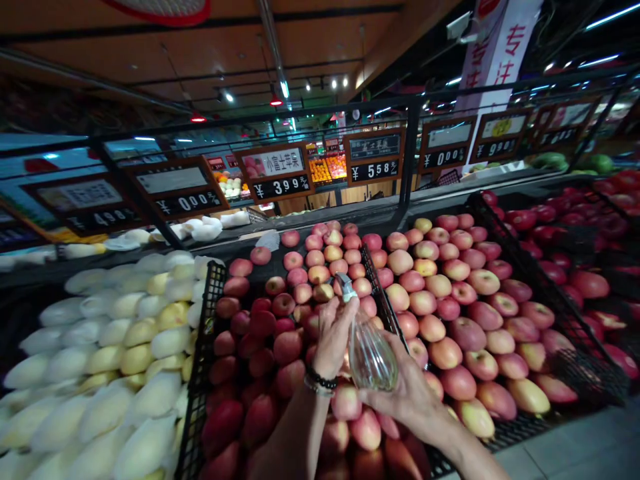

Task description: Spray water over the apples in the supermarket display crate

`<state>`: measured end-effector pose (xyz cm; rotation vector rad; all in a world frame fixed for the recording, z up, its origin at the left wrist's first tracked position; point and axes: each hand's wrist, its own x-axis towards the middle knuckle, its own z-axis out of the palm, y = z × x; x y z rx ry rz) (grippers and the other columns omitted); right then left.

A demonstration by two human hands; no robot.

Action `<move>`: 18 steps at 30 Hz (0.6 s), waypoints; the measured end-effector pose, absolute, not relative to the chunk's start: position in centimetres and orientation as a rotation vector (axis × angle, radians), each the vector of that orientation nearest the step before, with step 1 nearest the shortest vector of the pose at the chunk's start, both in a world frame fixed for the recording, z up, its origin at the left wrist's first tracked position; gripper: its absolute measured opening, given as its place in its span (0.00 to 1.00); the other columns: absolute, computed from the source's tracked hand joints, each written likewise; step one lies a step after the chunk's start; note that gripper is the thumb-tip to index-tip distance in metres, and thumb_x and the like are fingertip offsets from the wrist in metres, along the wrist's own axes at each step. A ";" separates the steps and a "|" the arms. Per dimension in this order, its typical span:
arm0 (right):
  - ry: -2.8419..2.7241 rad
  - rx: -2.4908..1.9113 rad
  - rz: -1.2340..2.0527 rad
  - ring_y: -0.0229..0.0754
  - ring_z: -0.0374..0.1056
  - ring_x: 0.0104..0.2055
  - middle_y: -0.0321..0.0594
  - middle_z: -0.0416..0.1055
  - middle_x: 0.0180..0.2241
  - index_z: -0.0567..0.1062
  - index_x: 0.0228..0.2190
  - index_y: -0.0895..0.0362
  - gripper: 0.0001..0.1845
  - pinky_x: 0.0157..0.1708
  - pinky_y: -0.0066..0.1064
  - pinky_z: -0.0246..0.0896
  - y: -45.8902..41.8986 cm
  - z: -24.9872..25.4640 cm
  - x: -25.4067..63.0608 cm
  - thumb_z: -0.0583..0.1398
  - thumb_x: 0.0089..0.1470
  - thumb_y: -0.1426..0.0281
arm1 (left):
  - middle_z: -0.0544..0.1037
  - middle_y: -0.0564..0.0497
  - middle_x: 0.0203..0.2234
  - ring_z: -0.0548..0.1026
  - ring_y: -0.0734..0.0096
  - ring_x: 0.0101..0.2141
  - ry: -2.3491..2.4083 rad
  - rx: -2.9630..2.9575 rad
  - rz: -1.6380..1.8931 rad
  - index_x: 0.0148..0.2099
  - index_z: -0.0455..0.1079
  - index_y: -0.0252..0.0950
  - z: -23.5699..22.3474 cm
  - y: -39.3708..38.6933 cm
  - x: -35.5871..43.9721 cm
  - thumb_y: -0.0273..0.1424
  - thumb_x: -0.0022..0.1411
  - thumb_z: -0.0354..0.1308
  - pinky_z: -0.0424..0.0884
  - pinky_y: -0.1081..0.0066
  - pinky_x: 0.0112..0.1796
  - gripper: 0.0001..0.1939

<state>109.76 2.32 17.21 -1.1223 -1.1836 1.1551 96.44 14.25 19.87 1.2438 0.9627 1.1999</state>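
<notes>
A clear, ribbed, pear-shaped bottle (371,353) with a pale grey top that looks like a spray head (345,285) is held tilted over the apples. My left hand (332,337), with dark beads on its wrist, is closed around the bottle's neck just below that top. Against the wide lower end, my right hand (397,383) grips from the right side and underneath. Beneath both hands lie red apples (287,347) in a black crate. What fills the bottle, if anything, I cannot make out.
Fruit in white foam sleeves (143,337) sits to the left, past a black mesh divider (205,320). Paler apples (450,320) fill the crate on the right, with darker red fruit (555,227) beyond. Price signs (277,175) hang from a rail behind.
</notes>
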 end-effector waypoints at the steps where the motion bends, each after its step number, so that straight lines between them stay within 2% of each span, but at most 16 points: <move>1: -1.158 -1.097 1.168 0.58 0.78 0.59 0.49 0.79 0.60 0.65 0.67 0.52 0.47 0.60 0.52 0.77 2.8 17.4 110.5 0.76 0.50 0.64 | 0.81 0.51 0.33 0.77 0.67 0.33 0.942 1.263 1.187 0.47 0.81 0.37 20.2 15.0 97.5 0.54 0.65 0.72 0.74 0.69 0.35 0.25; 6: -1.067 -1.021 1.119 0.56 0.76 0.65 0.47 0.74 0.67 0.63 0.68 0.48 0.49 0.64 0.47 0.76 4.0 17.4 114.8 0.78 0.52 0.63 | 0.82 0.50 0.38 0.78 0.69 0.34 0.799 1.257 1.103 0.54 0.78 0.37 21.5 17.3 103.2 0.57 0.65 0.72 0.74 0.70 0.36 0.30; 11: -1.035 -1.060 1.106 0.58 0.78 0.63 0.49 0.78 0.64 0.64 0.68 0.49 0.48 0.66 0.53 0.75 2.6 17.7 119.0 0.78 0.53 0.61 | 0.80 0.52 0.35 0.75 0.72 0.31 0.677 1.192 1.104 0.51 0.79 0.36 22.1 16.1 108.3 0.54 0.63 0.74 0.72 0.71 0.35 0.28; 14: -1.020 -1.055 1.114 0.60 0.78 0.64 0.51 0.77 0.64 0.64 0.68 0.49 0.49 0.65 0.55 0.76 0.7 17.0 121.2 0.79 0.51 0.62 | 0.83 0.49 0.37 0.78 0.68 0.33 0.717 1.177 1.086 0.52 0.79 0.37 21.6 13.6 110.4 0.53 0.63 0.74 0.75 0.69 0.37 0.27; 18: -1.007 -1.122 1.154 0.62 0.76 0.66 0.54 0.74 0.67 0.63 0.68 0.49 0.50 0.66 0.56 0.75 -3.4 14.4 124.0 0.78 0.52 0.60 | 0.84 0.46 0.42 0.81 0.60 0.42 0.837 1.253 1.037 0.52 0.80 0.38 19.6 9.5 112.3 0.54 0.65 0.72 0.77 0.66 0.43 0.26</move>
